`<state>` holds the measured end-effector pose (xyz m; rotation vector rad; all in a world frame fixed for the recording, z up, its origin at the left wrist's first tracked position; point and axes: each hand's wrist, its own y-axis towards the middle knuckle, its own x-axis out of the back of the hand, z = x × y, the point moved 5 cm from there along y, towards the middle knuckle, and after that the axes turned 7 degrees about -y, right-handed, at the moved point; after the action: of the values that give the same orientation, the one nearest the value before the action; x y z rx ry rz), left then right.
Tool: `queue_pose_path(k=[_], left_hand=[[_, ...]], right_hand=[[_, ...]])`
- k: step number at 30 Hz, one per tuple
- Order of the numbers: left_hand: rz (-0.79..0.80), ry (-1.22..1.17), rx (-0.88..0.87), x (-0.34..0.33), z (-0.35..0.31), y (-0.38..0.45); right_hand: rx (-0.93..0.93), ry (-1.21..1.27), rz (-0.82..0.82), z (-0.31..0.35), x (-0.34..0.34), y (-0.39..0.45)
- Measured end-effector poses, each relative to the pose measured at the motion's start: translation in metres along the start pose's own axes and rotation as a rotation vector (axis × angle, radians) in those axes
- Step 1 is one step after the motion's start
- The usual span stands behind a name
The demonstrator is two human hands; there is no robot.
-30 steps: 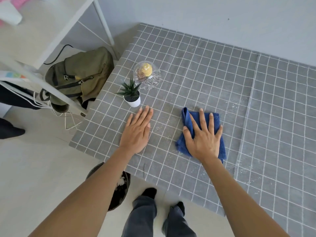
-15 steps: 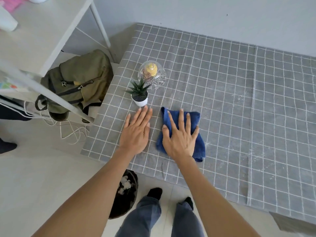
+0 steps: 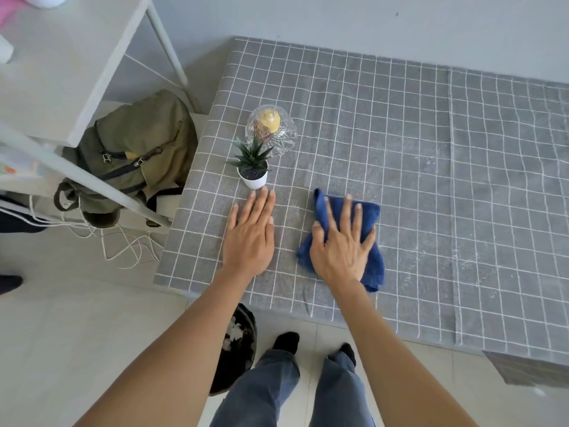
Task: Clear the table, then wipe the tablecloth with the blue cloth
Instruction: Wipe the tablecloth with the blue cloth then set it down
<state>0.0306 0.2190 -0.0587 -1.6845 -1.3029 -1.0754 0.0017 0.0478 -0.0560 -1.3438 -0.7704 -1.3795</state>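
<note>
Cloth (image 3: 374, 260) is soft and bunches easily, so keep your right hand (image 3: 340, 252) flat on its middle; left hand (image 3: 249, 241) lies flat, holding nothing.

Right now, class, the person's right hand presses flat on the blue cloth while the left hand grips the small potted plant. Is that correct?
Not quite. The left hand does not grip the potted plant; it lies flat on the tablecloth just in front of the pot, as the head view shows. The right hand does press flat on the blue cloth.
</note>
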Motion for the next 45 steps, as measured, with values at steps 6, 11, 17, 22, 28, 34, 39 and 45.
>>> queue_pose_path(k=[6, 11, 17, 22, 28, 34, 39, 45], left_hand=[[-0.001, -0.019, -0.018, 0.000, 0.001, 0.001], [0.006, -0.013, -0.019, -0.002, 0.002, 0.001], [-0.020, -0.001, -0.015, -0.002, 0.003, 0.001], [-0.007, -0.026, -0.026, -0.002, 0.003, 0.001], [0.007, -0.021, -0.015, -0.004, 0.005, 0.001], [-0.001, -0.022, -0.009, -0.004, 0.004, 0.002], [0.009, -0.040, -0.015, -0.004, 0.004, 0.002], [0.008, -0.020, -0.007, -0.004, 0.006, 0.001]], right_hand=[[0.226, -0.042, -0.018, 0.020, -0.006, -0.016], [-0.070, -0.025, -0.027, -0.036, 0.005, 0.000], [0.103, -0.035, -0.024, 0.011, -0.003, -0.015], [0.236, -0.049, -0.033, 0.016, -0.009, -0.020], [-0.060, -0.039, -0.011, -0.029, 0.000, -0.005], [0.206, -0.050, 0.004, 0.032, -0.010, -0.027], [0.194, -0.071, -0.043, 0.002, -0.005, -0.019], [-0.019, -0.022, -0.020, -0.013, -0.003, -0.010]])
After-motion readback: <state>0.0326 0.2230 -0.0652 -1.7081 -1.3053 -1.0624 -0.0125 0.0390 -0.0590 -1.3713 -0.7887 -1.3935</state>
